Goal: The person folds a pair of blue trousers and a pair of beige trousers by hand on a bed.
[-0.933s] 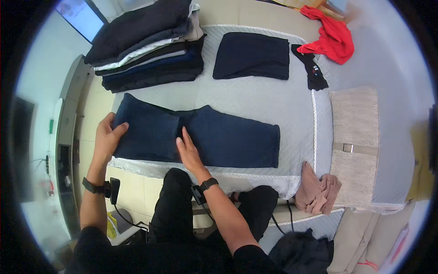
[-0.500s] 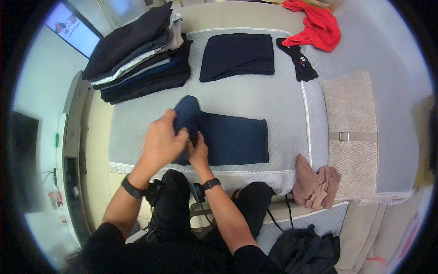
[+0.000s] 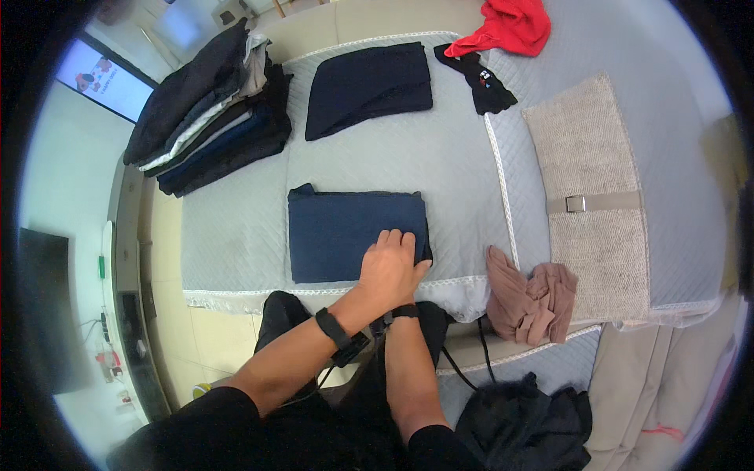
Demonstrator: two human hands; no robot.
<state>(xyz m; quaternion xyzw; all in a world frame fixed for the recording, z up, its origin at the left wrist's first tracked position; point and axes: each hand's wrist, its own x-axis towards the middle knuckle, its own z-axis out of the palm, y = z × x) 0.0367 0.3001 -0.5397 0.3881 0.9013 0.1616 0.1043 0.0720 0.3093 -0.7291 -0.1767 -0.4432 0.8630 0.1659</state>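
Note:
A dark blue folded garment (image 3: pixel 338 239), seemingly trousers, lies as a compact rectangle near the front edge of the quilted grey cover. Resting on its right end is my left hand (image 3: pixel 389 267), crossed over to the right, its fingers stretched over the cloth and the thumb apart near the fold's edge. My right forearm (image 3: pixel 410 369) comes up beneath the left wrist. The right hand itself is hidden behind the left one, so its fingers do not show. Dark wristbands are on both wrists.
Stacked folded clothes (image 3: pixel 212 110) stand at the back left. A black folded garment (image 3: pixel 369 86) lies behind the blue one. Around the right are a red cloth (image 3: pixel 514 27), a small black piece (image 3: pixel 487 82), a beige woven cushion (image 3: pixel 589 251), a crumpled pinkish-brown garment (image 3: pixel 530 298) and black fabric (image 3: pixel 526 424).
The blue garment's left part has been folded over to the right, making it shorter. My left hand moved right with it, crossing over my right hand. The view has shifted slightly.

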